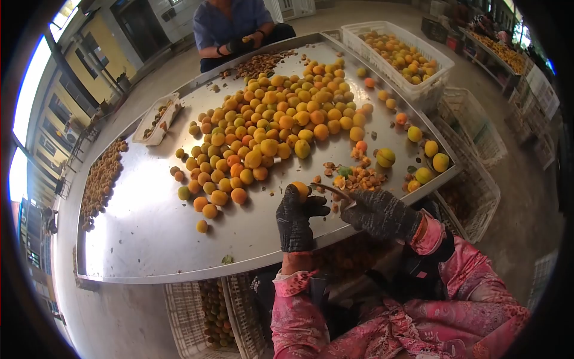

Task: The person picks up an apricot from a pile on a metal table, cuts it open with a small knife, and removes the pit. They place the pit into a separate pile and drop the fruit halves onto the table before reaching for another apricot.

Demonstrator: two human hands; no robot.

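Observation:
My left hand, in a dark knitted glove, grips a yellow-orange apricot over the near side of the metal table. In my right hand, gloved the same way, is a thin knife with a dark, slightly curved blade. Its tip reaches toward the apricot and overlaps its edge in this view. Below the blade and to the right lies a heap of small orange-brown pieces with a green leaf on it. A large pile of whole apricots spreads beyond my hands.
The table's raised rim runs along the near side. Brown pits line the left edge, near a white tray. A white crate of apricots stands at the back right. A person sits opposite; more crates stand below.

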